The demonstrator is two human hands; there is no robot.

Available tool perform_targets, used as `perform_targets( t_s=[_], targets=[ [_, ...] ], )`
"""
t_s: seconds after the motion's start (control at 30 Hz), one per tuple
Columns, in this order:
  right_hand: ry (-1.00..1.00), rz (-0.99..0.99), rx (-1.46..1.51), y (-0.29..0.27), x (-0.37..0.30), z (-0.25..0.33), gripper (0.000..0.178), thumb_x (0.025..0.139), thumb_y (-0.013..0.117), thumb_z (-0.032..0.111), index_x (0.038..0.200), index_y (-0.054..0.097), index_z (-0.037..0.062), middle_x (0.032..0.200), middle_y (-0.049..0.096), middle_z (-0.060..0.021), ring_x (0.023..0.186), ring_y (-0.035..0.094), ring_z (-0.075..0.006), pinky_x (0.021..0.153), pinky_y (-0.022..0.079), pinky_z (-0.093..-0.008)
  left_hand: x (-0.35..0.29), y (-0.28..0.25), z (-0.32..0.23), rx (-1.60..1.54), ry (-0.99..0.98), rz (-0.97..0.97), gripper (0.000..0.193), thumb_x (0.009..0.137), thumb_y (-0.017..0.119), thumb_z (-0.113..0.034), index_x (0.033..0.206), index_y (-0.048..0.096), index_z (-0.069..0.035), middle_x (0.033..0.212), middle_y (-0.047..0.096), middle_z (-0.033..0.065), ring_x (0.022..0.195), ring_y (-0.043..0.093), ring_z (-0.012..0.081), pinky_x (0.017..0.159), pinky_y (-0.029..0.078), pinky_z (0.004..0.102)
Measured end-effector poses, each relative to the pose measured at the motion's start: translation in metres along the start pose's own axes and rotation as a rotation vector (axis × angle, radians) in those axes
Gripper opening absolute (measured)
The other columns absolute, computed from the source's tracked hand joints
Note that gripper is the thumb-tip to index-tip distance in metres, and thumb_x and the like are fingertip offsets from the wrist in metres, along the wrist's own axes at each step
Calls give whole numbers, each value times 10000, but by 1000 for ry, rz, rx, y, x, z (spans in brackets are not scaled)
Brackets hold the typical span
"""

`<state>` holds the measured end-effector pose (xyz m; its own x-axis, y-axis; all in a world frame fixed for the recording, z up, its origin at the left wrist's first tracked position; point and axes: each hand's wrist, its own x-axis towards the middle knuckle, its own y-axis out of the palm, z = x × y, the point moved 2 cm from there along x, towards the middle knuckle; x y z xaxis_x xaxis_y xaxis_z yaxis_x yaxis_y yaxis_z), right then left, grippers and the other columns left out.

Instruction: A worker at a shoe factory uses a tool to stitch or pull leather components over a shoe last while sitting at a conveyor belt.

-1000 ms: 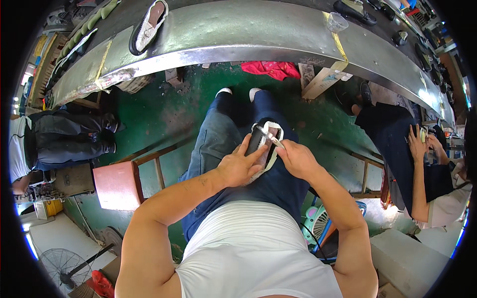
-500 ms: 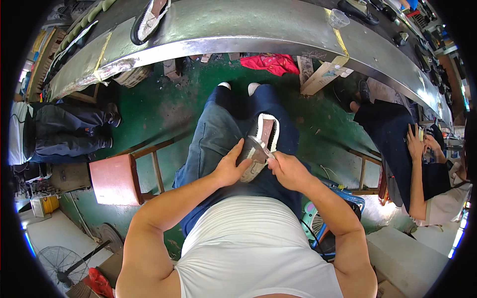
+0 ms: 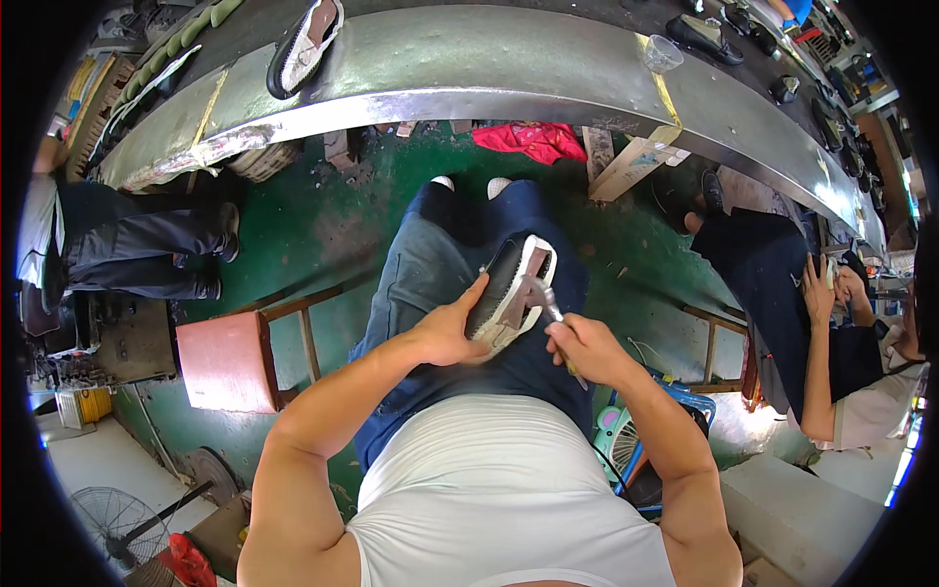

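A black and pale shoe [image 3: 500, 278] with a white stitched rim and a brown inside rests on my thighs, its far end leaning to the right. My left hand [image 3: 449, 333] grips its left side near the close end. In my right hand [image 3: 585, 347] is a hammer [image 3: 545, 296], held by the handle, whose lower end sticks out below the fist. The metal head is over the shoe's right rim; whether it touches I cannot tell.
A metal-topped bench [image 3: 469, 64] crosses ahead, carrying another shoe [image 3: 305, 49] and a clear plastic cup [image 3: 662, 54]. A red cloth [image 3: 533, 142] lies under it. A padded stool [image 3: 228, 362] stands left. A co-worker's hands [image 3: 829, 287] work at right; another person's legs [image 3: 161, 240] show at left.
The hammer head has moved from the shoe's left side to its right rim, and my right hand has come lower and right. The shoe has turned, its far end shifting right.
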<state>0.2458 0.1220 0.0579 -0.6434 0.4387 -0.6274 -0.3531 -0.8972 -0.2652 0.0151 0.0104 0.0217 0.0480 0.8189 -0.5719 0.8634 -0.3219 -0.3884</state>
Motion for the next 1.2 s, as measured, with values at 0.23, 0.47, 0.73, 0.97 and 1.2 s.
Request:
perform_targets(
  t_s=[0.23,0.47,0.73,0.97,1.2],
  targets=[
    [-108,-160,372,-24,-21,-41,265,976,593,206,1138,582,-4,897,672,-66,764,628,-135,670,502,-284,-34,-84,-77,158,442,-459,879,663,844,-85,1413,386,-53,1043,706,191,923,713,345,817,560,381],
    [24,-201,493,-5,-28,-50,294,979,578,129,1234,532,-10,960,657,-69,822,618,-154,717,503,-312,25,-83,-99,-433,426,-300,480,801,835,-92,1178,571,45,1017,669,90,907,630,123,783,538,287],
    [-202,-53,-179,-7,-35,-8,404,932,616,136,1313,546,26,998,684,-162,877,667,-286,807,520,-365,68,29,19,-1065,-71,-80,579,1068,378,-497,1410,515,-50,1320,605,112,1192,583,211,1051,448,364],
    [-518,-135,-558,-8,-11,3,493,915,615,142,1326,481,-95,1128,637,-293,1059,623,-439,934,493,-481,59,52,22,-1064,68,-190,625,1097,231,-456,1511,360,-6,1443,498,154,1334,466,222,1130,361,328],
    [-82,267,-807,-21,5,82,300,951,592,213,1054,577,-69,969,667,-269,955,633,-455,845,503,-503,57,66,33,-992,50,-297,628,1093,226,-466,1500,373,-11,1438,497,147,1325,464,219,1126,354,318]
  ],
)
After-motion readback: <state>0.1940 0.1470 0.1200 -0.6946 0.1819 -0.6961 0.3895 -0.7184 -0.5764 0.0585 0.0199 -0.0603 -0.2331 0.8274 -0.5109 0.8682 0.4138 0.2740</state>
